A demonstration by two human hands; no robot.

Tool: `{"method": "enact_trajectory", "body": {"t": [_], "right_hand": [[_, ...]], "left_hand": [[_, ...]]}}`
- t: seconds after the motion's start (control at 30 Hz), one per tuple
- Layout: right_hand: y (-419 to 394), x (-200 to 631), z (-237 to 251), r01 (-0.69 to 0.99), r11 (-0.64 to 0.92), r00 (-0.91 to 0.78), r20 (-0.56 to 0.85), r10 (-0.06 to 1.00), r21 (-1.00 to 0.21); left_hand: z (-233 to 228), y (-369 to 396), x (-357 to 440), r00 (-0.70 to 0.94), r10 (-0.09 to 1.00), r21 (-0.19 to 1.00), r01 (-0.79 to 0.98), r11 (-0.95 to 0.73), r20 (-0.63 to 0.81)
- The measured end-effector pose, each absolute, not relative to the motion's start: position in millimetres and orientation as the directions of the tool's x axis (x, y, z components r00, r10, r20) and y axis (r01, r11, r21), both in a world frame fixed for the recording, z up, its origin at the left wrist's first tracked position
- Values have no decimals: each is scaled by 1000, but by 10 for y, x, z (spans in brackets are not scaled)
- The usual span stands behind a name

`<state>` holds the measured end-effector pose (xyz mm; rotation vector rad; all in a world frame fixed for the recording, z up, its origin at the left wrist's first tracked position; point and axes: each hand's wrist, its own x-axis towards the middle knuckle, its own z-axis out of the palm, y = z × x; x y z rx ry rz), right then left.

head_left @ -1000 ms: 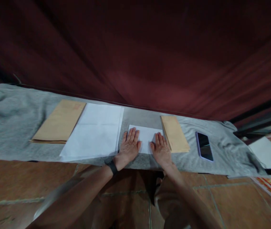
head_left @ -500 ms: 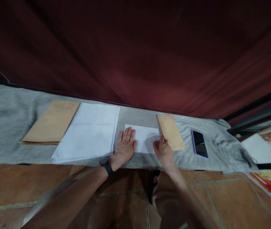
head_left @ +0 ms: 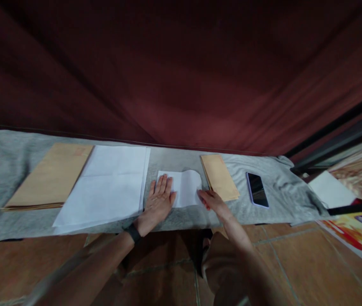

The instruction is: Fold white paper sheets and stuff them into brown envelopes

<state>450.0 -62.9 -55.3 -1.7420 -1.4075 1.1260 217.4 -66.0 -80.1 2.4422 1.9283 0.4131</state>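
Observation:
A small folded white sheet lies on the grey cloth in front of me. My left hand presses flat on its left part, fingers spread. My right hand pinches the sheet's right edge and lifts it, so that side curls upward. A black band circles my left wrist. Just right of the sheet sits a small stack of brown envelopes.
A large stack of white paper and a pile of big brown envelopes lie to the left. A phone rests to the right. A dark red curtain hangs behind. Tiled floor lies below.
My right hand went from flat on the sheet to gripping its right edge, which now curls up. My left hand stayed pressed down. The view shifted slightly.

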Motion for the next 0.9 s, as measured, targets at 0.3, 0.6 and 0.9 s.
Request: {"method": "enact_trajectory", "body": {"t": [0.3,0.6,0.9], "right_hand": [[-622,4300,-357,-56,-296,133,-301,944,-953],[-759,4233,-4,658,367,52,526,849,-658],[-809,3880,-182,657,562,-449,338,827,-502]], "left_hand": [[-704,-622,2201,173,966,299,927,-226,193],[-190,-703,2398,303,952,994,75,-73,47],[-361,-544,2290,5,969,957,-159,244,-246]]}}
